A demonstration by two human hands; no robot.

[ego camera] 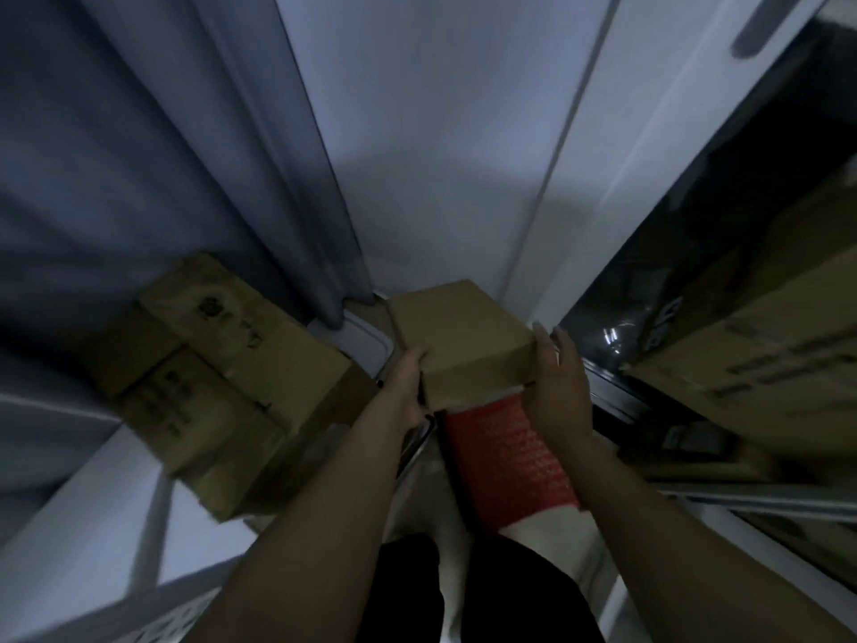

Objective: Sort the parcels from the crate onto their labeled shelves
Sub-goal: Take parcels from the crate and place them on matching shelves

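Note:
A plain brown cardboard parcel (461, 338) is held up in the middle of the view between both hands. My left hand (407, 387) grips its near left corner, fingers curled under it. My right hand (559, 382) lies flat against its right side, fingers straight. Directly below the parcel a red bubble-wrap mailer (508, 461) lies in a white crate (366, 336), whose rim shows beside my left hand. The frame is dim and blurred.
Two stacked cardboard boxes (222, 382) with printed text sit on a white surface at left, before a grey curtain (139, 155). A dark glass-fronted cabinet (723, 280) reflecting boxes stands at right. A white wall is ahead.

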